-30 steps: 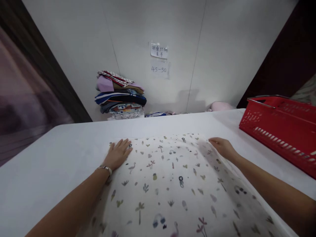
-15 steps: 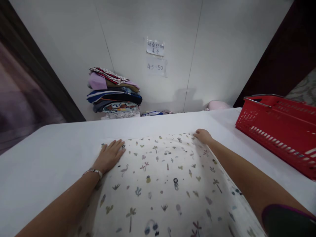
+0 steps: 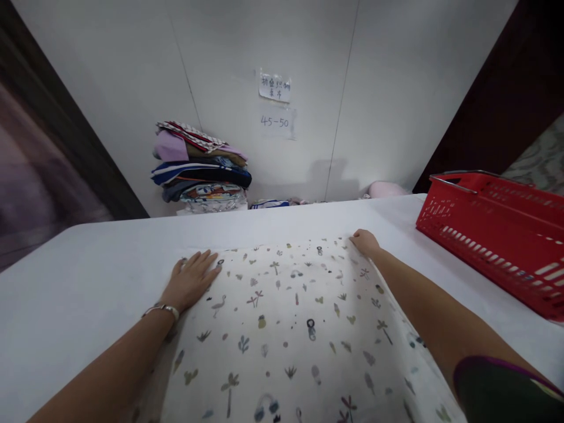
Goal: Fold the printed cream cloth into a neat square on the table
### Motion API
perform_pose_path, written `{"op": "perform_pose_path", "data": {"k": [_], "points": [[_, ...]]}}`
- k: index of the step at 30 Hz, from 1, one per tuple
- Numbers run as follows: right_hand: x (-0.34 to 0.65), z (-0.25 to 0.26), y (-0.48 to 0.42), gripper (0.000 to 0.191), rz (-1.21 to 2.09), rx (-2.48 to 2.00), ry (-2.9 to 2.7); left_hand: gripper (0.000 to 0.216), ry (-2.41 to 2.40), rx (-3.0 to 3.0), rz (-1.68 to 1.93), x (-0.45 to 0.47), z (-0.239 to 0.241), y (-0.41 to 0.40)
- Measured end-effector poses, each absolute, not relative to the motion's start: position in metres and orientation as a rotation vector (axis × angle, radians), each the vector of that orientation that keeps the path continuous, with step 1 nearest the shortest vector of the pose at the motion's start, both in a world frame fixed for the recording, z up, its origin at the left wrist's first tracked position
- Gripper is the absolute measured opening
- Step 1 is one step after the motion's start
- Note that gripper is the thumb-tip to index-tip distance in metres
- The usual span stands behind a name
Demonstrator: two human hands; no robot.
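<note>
A white cloth (image 3: 286,317) printed with small palms, pineapples and flamingos lies spread before me and runs out of the bottom of the view. My left hand (image 3: 190,279) rests flat on its far left corner, fingers spread, a bracelet at the wrist. At the far right corner my right hand (image 3: 363,241) pinches the edge of the cloth, its fingers closed. The right forearm lies along the cloth's right side and hides part of that edge.
The cloth lies on a white-covered table (image 3: 88,282). A red plastic basket (image 3: 493,229) stands at the right. Beyond the far edge rises a stack of folded fabrics (image 3: 202,167), with a pink item (image 3: 386,189) farther right. Paper signs (image 3: 275,88) hang on the wall.
The view has shifted very slightly. Both hands stay at the cloth's far corners, with the right one nudged a little outward.
</note>
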State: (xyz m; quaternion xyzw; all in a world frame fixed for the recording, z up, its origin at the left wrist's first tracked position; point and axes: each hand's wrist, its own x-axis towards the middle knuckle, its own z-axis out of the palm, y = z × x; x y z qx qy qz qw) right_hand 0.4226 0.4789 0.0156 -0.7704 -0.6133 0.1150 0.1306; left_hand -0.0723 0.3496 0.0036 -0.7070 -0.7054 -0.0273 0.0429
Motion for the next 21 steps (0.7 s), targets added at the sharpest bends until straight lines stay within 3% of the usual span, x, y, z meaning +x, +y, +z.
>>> {"op": "perform_pose_path", "data": {"k": [11,18,21], "points": [[0.419,0.02,0.485,0.022,0.455,-2.168,-1.903,0.052,-2.269,-2.156,-0.189,-0.078,0.0,0.357],[0.416,0.023,0.478,0.04,0.583,-2.076,-1.796,0.05,-2.368,-2.114,-0.144,-0.067,0.02,0.364],[0.418,0.025,0.482,0.032,0.611,-2.05,-1.791,0.051,-2.368,-2.129,-0.105,-0.067,0.016,0.367]]}}
